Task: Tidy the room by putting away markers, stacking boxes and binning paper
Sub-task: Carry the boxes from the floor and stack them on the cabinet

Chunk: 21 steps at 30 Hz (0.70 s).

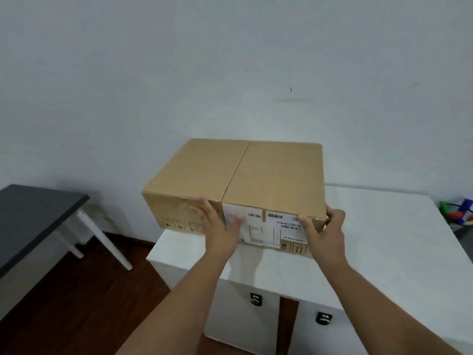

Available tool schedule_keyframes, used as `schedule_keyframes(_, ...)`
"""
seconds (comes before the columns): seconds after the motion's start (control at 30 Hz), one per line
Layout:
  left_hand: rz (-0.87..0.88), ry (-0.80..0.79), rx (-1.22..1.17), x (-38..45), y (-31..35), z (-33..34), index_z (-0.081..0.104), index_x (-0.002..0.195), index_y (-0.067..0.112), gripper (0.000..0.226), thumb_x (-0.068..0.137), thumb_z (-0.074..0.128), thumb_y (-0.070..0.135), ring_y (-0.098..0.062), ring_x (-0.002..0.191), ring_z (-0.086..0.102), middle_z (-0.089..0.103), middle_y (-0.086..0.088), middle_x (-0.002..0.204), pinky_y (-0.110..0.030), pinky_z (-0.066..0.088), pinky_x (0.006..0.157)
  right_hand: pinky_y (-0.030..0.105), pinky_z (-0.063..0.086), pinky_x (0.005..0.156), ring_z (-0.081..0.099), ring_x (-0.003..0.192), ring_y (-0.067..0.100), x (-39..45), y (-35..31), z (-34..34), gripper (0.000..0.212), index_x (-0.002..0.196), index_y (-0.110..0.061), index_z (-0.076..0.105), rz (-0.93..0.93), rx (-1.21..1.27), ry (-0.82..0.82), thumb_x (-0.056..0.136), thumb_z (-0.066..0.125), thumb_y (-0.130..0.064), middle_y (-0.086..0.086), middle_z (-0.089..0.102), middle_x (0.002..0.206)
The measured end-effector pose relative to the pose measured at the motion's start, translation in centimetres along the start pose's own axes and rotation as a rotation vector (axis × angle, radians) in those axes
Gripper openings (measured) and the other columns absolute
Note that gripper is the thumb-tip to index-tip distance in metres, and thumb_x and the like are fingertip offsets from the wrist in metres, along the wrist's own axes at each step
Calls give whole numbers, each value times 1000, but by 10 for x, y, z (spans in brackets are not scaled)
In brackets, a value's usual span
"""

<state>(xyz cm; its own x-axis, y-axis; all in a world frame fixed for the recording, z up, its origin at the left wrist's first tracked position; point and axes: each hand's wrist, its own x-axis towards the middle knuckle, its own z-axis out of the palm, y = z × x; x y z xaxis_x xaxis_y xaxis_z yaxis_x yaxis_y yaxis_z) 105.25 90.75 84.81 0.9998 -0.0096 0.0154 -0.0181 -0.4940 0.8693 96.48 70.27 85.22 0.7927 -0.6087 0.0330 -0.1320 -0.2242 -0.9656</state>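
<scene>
Head view, left to right: at the far left a dark grey rectangular worktop on white round legs (33, 221) stands over a reddish-brown wooden floor (76, 303), well apart from everything else. Next comes the closed brown cardboard box (238, 180), its 2 top flaps meeting in a seam that runs from the near edge to the far edge. The box sits on the back left part of a white cabinet-style worktop (371, 239), its left end overhanging the worktop's left edge, close to a plain pale wall (230, 60). White shipping labels with barcodes (266, 226) cover the middle of the box's near face, and small black handling symbols are printed near the bottom corners.

The left hand (217, 226) lies flat against the near face just left of centre, fingers (202, 208) spread apart and pressed to the cardboard, thumb resting on the white label. The right hand (325, 229) holds the box's near right corner, its fingers (335, 213) curled round the side and the thumb on the near face, so it is clamped on that corner. Both bare forearms reach in from the bottom of the frame.

On the worktop's front, 2 small black fittings (256, 299) show below the arms. At the far right edge, a blurred cluster of bright markers (458, 212) in green, orange, blue and yellow lies beyond the worktop.
</scene>
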Motion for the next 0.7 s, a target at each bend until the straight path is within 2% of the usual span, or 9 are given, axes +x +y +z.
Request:
schedule_keyframes(0.07,-11,43,10,-6,8,3,-17,154,27,106,90,66,40,-28,151,-5,-37,-7,156,-57,6,120,24,47,76,57,88,5,-2,-3,-1,65,134,-18,33,28,25,1,84,70,-38,-5,56,110)
schedule_keyframes(0.13,130,93,41,-23,26,12,-8,156,25,99,90,66,27,-24,151,-12,-29,-4,160,-56,3,121,33,46,93,54,112,11,-9,-3,-7,65,133,-23,38,46,63,27,81,70,-46,-8,53,125)
schedule_keyframes(0.17,229,69,43,-34,38,19,-5,156,24,96,89,65,23,-20,150,-17,-27,0,161,-55,-2,121,36,43,101,48,122,12,-16,-2,-13,65,133,-24,39,61,83,59,80,70,-50,-10,49,132)
schedule_keyframes(0.27,469,-216,60,-70,72,48,3,157,22,89,90,62,19,-16,149,-19,-18,4,163,-44,-15,119,33,38,105,41,128,11,-50,16,-46,65,134,-25,40,136,86,212,82,69,-49,-10,42,139)
schedule_keyframes(0.33,575,-449,132,-90,85,73,13,156,24,80,91,59,24,-17,150,-17,-13,6,164,-43,-9,121,29,38,99,42,127,13,-81,30,-82,61,133,-26,43,211,17,289,82,70,-48,-6,42,141)
schedule_keyframes(0.43,596,-759,216,-135,96,117,26,152,29,67,92,54,26,-21,151,-12,-7,6,165,-50,4,123,27,38,87,49,121,20,-140,61,-158,50,127,-25,51,430,-130,386,84,70,-41,2,45,138)
schedule_keyframes(0.53,688,-981,285,-209,103,160,30,149,28,60,94,53,22,-22,152,-5,0,4,165,-47,-2,122,27,45,75,58,104,23,-212,93,-243,43,121,-20,55,636,-168,548,84,70,-35,2,55,120)
schedule_keyframes(0.63,836,-1200,307,-293,109,197,32,148,29,60,93,56,24,-19,151,11,19,4,162,-47,10,123,38,51,84,59,93,25,-298,126,-320,30,106,-13,61,821,-87,723,82,72,-26,9,64,104)
schedule_keyframes(0.7,914,-1360,324,-347,113,223,35,147,29,60,92,59,26,-15,145,29,32,5,156,-37,22,120,43,52,85,61,90,30,-355,146,-363,26,104,-1,66,929,-23,789,83,70,-16,20,67,103)
